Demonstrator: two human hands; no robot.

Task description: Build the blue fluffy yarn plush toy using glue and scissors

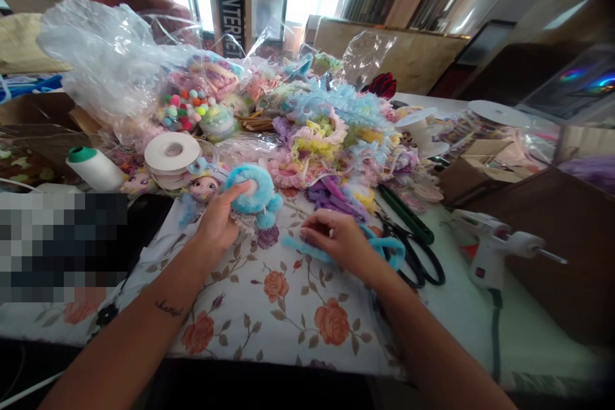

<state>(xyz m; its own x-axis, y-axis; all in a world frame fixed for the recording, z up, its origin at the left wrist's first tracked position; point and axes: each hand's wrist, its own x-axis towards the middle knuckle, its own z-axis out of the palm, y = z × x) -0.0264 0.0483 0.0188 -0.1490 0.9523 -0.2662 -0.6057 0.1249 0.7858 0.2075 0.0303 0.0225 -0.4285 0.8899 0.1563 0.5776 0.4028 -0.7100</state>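
Note:
My left hand is closed around a fluffy light-blue ring made of fuzzy pipe cleaner, with the thumb pressed on its middle. Small blue fluffy balls and a bit of lace hang at its lower side. To the right, my right hand hovers low over the cloth with its fingers curled and the tips pinched together; what they hold, if anything, is too small to make out. A loose blue pipe cleaner runs beneath that hand and loops out beside its wrist. Black-handled scissors lie right of it.
A white glue gun stands at right, near a cardboard box. A green-handled cutter lies behind the scissors. Ribbon spools, a thread cone and heaped frilly hair ties fill the back. Flowered cloth covers the table.

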